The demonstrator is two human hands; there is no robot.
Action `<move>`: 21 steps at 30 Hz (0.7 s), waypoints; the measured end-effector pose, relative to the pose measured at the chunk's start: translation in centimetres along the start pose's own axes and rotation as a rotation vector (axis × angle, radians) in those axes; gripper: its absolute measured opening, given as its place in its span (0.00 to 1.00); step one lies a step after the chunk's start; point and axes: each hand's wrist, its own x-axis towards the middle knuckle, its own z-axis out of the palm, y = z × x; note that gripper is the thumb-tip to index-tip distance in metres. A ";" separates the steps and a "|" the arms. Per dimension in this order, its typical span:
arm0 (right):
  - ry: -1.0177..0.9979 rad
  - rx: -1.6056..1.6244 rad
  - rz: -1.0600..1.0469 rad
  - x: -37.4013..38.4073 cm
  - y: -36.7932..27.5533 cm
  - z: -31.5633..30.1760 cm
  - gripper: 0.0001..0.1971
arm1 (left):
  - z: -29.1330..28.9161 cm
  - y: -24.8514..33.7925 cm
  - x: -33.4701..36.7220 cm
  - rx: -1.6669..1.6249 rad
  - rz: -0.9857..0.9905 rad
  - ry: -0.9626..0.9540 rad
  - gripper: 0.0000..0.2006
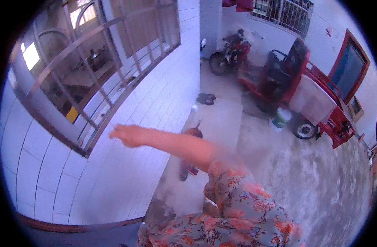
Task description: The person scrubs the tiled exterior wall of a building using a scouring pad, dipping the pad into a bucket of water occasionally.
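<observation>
My right arm, in a short floral sleeve (227, 175), stretches across to the left toward a barred window. At its end my right hand (128, 136) is closed, fingers drawn together, just off the lower corner of the window's metal grille (101, 128). Whatever is between the fingertips, if anything, is too small and blurred to name. My left hand does not show. A small patch of skin appears between the folds of floral cloth below the arm.
White tiled wall (155, 99) runs along the left. Dark shoes (206, 99) and a long-handled reddish pan-like object (194, 132) lie on the concrete by it. A red cargo tricycle (275, 78) stands at the back right, with a white-and-green bucket (281, 119) beside it.
</observation>
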 end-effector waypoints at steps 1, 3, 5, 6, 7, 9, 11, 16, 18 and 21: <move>-0.131 0.080 0.103 -2.9 0.0 -0.2 0.23 | 0.8 -0.1 -0.2 0.019 -0.008 -0.008 0.21; -0.162 0.115 0.248 -10.2 1.3 -0.6 0.24 | 3.4 0.1 0.2 0.064 -0.017 -0.046 0.22; -0.253 0.145 0.379 -17.3 2.6 -1.2 0.23 | 5.8 -0.1 0.8 0.106 -0.037 -0.091 0.22; -0.292 0.127 0.448 -21.2 1.8 -3.2 0.23 | 7.6 0.1 1.5 0.134 -0.045 -0.123 0.22; -0.262 0.148 0.515 -25.3 3.5 -2.4 0.22 | 10.0 0.5 2.3 0.171 -0.058 -0.162 0.22; -0.232 0.183 0.685 -32.9 5.8 -0.4 0.20 | 12.6 0.2 3.3 0.214 -0.079 -0.208 0.23; -0.239 0.211 0.896 -38.6 5.2 -0.4 0.18 | 16.3 0.5 4.6 0.285 -0.104 -0.268 0.23; -0.240 0.252 1.083 -46.9 2.5 -0.1 0.17 | 24.9 1.5 7.9 0.449 -0.177 -0.453 0.24; -0.218 0.254 1.096 -47.0 1.3 -0.4 0.18 | 27.1 1.3 9.3 0.502 -0.214 -0.546 0.25; -0.135 0.246 1.127 -45.8 0.6 -0.3 0.19 | 30.1 2.0 11.7 0.572 -0.266 -0.750 0.26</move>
